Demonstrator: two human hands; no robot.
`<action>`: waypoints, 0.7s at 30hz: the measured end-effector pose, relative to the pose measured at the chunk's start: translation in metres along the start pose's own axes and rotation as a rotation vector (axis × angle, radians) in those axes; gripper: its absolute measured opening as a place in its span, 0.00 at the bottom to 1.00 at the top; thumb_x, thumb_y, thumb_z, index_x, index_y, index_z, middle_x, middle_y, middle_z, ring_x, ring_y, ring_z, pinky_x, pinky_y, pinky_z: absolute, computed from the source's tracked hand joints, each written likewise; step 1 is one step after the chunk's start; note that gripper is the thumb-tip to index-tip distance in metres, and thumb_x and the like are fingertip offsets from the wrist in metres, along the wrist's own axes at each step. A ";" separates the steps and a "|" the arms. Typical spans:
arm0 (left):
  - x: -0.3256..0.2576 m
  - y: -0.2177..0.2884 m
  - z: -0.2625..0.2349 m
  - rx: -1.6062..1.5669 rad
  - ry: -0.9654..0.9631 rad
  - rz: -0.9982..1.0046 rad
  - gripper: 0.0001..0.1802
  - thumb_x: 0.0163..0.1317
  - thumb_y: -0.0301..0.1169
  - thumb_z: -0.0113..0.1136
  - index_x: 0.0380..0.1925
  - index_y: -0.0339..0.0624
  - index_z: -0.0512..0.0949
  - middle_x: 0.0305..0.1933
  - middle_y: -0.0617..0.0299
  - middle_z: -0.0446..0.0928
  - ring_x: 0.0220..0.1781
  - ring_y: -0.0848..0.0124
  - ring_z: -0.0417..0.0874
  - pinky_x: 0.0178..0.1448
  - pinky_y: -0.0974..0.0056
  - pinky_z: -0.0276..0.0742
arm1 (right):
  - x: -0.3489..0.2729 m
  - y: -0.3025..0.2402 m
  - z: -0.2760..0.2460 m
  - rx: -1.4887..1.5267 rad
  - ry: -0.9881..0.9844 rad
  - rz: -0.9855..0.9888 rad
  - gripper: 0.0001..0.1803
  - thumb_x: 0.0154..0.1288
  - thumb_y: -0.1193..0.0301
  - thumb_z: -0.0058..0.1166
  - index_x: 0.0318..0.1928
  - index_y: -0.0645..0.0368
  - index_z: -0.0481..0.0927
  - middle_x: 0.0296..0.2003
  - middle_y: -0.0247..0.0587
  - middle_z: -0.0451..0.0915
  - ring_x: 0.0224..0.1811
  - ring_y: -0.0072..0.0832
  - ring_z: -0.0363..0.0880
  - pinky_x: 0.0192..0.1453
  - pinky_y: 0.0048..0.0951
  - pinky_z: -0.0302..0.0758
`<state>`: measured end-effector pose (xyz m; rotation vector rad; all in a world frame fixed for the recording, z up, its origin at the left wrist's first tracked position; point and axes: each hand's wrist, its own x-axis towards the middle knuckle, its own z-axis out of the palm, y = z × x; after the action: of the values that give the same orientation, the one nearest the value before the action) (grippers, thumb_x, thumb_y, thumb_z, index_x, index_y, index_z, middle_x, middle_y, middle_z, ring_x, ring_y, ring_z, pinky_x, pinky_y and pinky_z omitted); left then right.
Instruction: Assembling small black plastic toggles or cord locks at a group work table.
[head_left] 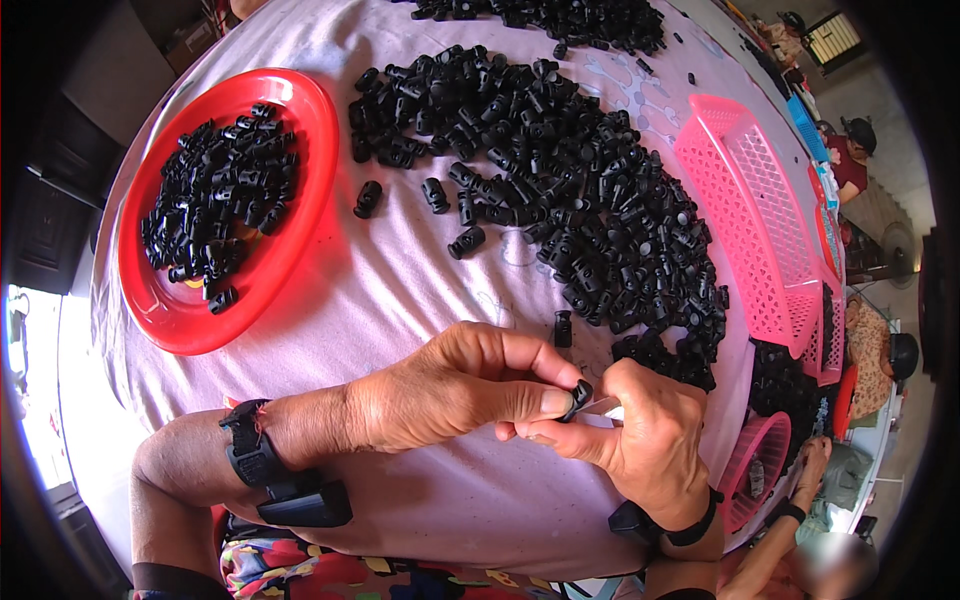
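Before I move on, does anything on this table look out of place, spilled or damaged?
No damage or obvious spill stands out. A few black pieces lie apart from the main heap, toward the red plate; they look slightly stray.

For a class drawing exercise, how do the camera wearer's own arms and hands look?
The left hand and right hand wear no gloves. A black strap with a dark boxy device is on each wrist, with a thin reddish cord by the left strap. A dark sleeve edge shows on the left arm.
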<state>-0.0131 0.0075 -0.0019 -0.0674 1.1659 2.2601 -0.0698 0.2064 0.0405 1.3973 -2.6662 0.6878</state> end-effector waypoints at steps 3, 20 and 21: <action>0.000 0.001 0.000 0.003 -0.003 0.005 0.12 0.66 0.28 0.59 0.48 0.38 0.78 0.39 0.68 0.79 0.36 0.84 0.75 0.39 0.75 0.73 | -0.001 -0.001 -0.001 0.003 -0.031 0.039 0.32 0.46 0.44 0.69 0.21 0.58 0.67 0.15 0.37 0.75 0.16 0.32 0.78 0.19 0.31 0.73; -0.003 0.004 -0.001 -0.183 -0.016 -0.052 0.14 0.67 0.29 0.57 0.50 0.37 0.77 0.35 0.67 0.77 0.33 0.81 0.73 0.40 0.73 0.70 | 0.001 -0.003 -0.004 0.333 0.081 0.012 0.20 0.55 0.65 0.69 0.39 0.64 0.75 0.14 0.30 0.70 0.15 0.15 0.72 0.17 0.20 0.63; -0.003 0.002 -0.001 -0.214 -0.024 -0.053 0.13 0.68 0.29 0.57 0.50 0.37 0.76 0.35 0.67 0.76 0.33 0.80 0.72 0.39 0.73 0.69 | 0.002 -0.003 -0.003 0.401 0.068 0.009 0.17 0.56 0.70 0.65 0.42 0.65 0.75 0.14 0.29 0.71 0.15 0.14 0.70 0.18 0.19 0.62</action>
<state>-0.0123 0.0045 -0.0003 -0.1524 0.8957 2.3238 -0.0686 0.2043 0.0447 1.4051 -2.5790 1.3024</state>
